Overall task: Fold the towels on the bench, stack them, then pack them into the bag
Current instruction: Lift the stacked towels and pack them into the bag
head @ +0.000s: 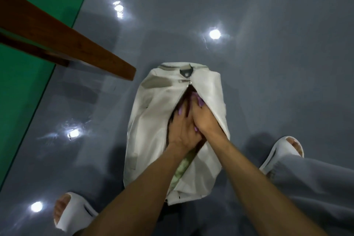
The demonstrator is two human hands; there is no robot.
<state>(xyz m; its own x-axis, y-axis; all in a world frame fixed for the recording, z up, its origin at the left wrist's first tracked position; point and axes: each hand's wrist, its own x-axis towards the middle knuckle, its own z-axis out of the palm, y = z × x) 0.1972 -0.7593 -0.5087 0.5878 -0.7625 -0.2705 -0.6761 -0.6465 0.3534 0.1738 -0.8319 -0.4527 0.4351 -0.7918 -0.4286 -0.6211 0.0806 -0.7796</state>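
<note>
Head view shows left hand (182, 132) and right hand (206, 119) pressing flat, fingers straight, inside the open bag (147, 120).

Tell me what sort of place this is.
Probably an indoor sports hall or gym: a glossy grey floor meeting a green painted area, a wooden bench, and a pale duffel bag on it.

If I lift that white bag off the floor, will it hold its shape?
Probably floppy: the bag shows creased cloth walls slumping around the left hand and right hand. Its zip gapes, so the towel inside may slip out if tipped.
</note>
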